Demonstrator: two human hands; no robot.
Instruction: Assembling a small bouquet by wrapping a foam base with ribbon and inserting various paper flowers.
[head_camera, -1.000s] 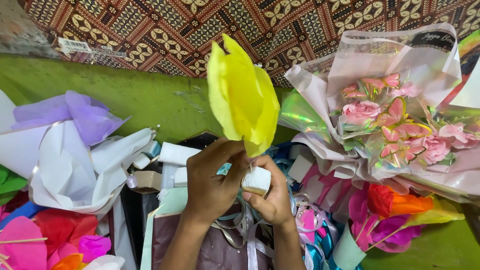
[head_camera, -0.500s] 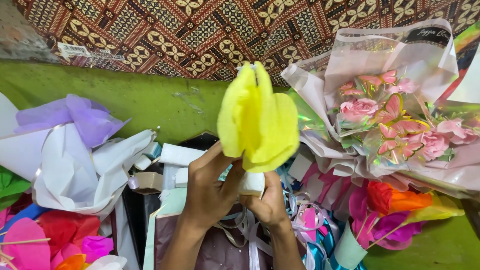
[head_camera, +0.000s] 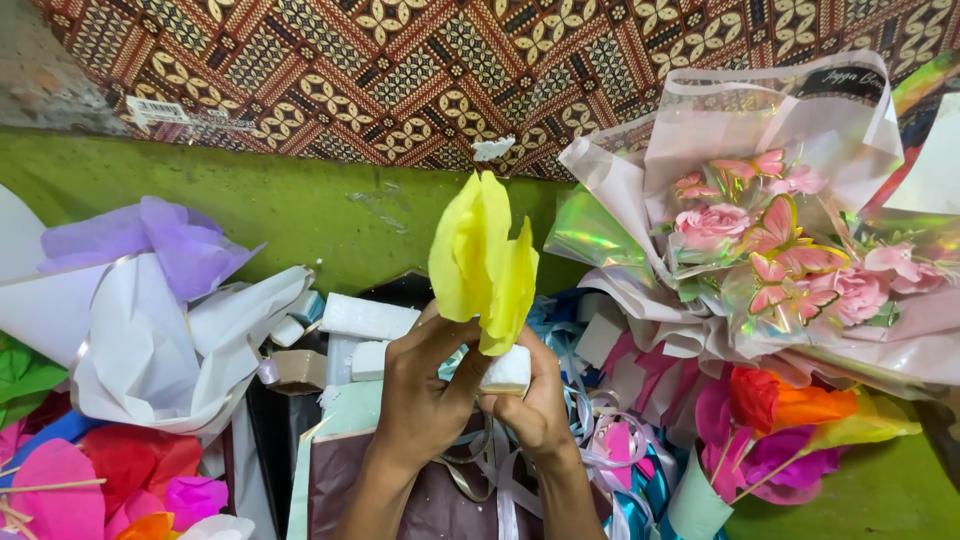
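A yellow paper flower (head_camera: 482, 262) stands upright at the middle of the view, its petals folded together. Its base is pressed into a small white foam block (head_camera: 505, 372). My left hand (head_camera: 425, 395) pinches the flower's base with thumb and fingers. My right hand (head_camera: 540, 405) wraps around the foam block from the right and below. Both hands are held above a brown paper bag (head_camera: 385, 495) and a tangle of ribbons.
A wrapped bouquet of pink roses and butterflies (head_camera: 765, 240) lies at the right. White and purple wrapping paper (head_camera: 140, 310) is piled at the left, coloured paper flowers (head_camera: 80, 485) at the lower left and lower right (head_camera: 790, 420). White foam pieces (head_camera: 365, 318) lie behind the hands.
The yellow flower has turned in my hands, its petals drawing narrower and more upright. Both hands stay on the flower base and foam block.
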